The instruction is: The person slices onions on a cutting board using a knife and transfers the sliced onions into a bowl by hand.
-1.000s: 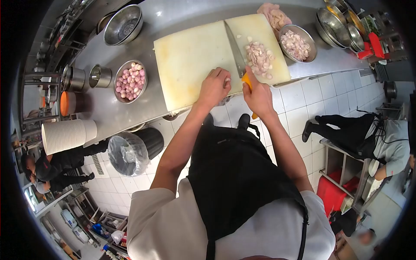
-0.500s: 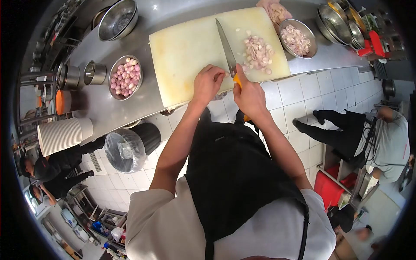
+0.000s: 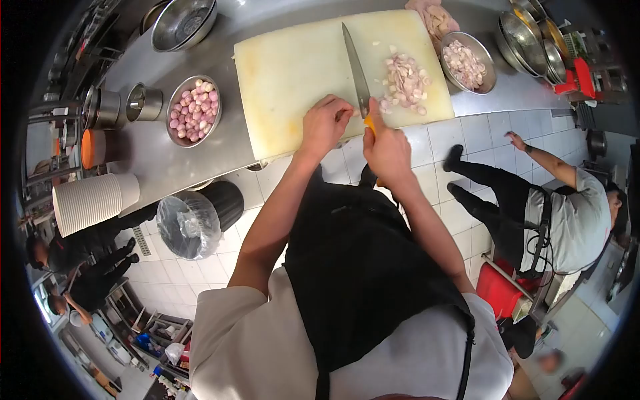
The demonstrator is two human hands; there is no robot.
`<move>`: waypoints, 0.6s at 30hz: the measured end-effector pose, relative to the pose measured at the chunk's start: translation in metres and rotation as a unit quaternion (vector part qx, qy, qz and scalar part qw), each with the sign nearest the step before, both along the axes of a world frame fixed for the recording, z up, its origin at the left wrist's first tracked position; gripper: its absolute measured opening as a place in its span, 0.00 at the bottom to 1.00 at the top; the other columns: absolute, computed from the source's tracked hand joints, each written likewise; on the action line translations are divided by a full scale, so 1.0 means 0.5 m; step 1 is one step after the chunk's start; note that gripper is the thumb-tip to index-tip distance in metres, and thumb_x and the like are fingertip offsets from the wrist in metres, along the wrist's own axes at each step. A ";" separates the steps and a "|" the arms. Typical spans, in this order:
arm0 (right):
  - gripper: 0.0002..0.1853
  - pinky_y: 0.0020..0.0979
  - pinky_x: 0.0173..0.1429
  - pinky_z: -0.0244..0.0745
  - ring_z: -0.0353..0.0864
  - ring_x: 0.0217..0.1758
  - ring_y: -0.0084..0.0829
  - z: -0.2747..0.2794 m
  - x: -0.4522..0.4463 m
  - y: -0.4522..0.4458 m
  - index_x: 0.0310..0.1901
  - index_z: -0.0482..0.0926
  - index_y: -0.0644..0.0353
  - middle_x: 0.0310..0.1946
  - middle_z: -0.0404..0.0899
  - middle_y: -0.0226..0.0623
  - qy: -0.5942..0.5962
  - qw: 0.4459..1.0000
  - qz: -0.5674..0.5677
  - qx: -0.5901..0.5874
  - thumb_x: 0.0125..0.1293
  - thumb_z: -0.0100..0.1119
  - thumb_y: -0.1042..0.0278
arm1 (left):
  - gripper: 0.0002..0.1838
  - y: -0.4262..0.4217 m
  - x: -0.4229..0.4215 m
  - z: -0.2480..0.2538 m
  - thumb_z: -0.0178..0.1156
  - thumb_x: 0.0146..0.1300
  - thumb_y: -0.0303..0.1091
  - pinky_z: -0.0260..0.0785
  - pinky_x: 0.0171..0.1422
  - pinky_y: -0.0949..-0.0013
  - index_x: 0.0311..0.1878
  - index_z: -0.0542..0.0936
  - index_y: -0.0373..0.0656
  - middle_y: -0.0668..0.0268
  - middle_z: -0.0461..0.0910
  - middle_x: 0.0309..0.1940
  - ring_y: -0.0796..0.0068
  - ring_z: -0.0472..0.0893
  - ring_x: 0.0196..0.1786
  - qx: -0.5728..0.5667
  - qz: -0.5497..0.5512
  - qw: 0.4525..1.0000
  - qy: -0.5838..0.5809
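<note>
My right hand [image 3: 388,148] is wrapped round the yellow handle of a kitchen knife [image 3: 357,67], index finger along the top near the heel. The long blade points away from me over the white cutting board [image 3: 287,80]. Left of the blade, my left hand [image 3: 327,123] is closed with bent fingertips on a shallot, mostly hidden by the fingers. Sliced shallots [image 3: 405,80] lie in a loose pile on the board, right of the knife. Whole peeled shallots [image 3: 193,110] fill a metal bowl at the left. More slices [image 3: 465,65] sit in a bowl at the right.
A crumpled cloth [image 3: 437,19] lies behind the board's right corner. Metal bowls [image 3: 183,25] and pots [image 3: 144,102] stand on the steel counter. Stacked paper tubs [image 3: 97,203] are near its edge, above a lined bin [image 3: 189,225]. A co-worker [image 3: 567,220] stands at the right.
The view has shifted slightly. Both hands stay close together at the blade, the knife still in my right hand. The co-worker at the right has turned and now reaches out an arm.
</note>
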State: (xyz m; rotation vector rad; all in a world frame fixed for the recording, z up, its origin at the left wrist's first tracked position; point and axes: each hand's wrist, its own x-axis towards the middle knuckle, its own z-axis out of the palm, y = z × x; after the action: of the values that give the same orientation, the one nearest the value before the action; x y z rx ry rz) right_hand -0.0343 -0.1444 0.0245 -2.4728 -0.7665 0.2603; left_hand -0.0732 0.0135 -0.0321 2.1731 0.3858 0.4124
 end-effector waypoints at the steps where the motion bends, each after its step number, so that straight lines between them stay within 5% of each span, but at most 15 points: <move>1: 0.34 0.55 0.36 0.79 0.83 0.26 0.57 0.015 0.005 -0.007 0.76 0.65 0.62 0.23 0.82 0.53 0.014 1.000 0.001 0.002 0.67 0.57 0.70 | 0.02 0.001 0.001 0.000 0.68 0.61 0.26 0.75 0.37 0.61 0.36 0.86 0.44 0.65 0.83 0.34 0.63 0.83 0.32 0.002 -0.001 1.000 0.001; 18: 0.35 0.54 0.38 0.80 0.84 0.28 0.56 0.029 0.000 -0.003 0.76 0.64 0.62 0.24 0.83 0.55 0.001 1.000 0.001 0.011 0.67 0.58 0.71 | 0.02 0.003 0.004 0.001 0.67 0.60 0.27 0.75 0.39 0.60 0.36 0.86 0.45 0.66 0.83 0.34 0.62 0.83 0.33 -0.006 0.000 1.000 -0.014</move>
State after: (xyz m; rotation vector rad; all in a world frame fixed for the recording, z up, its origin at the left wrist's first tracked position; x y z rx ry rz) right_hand -0.0344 -0.1459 0.0388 -2.4512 -0.7673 0.2532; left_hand -0.0711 0.0148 -0.0317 2.1541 0.3718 0.4396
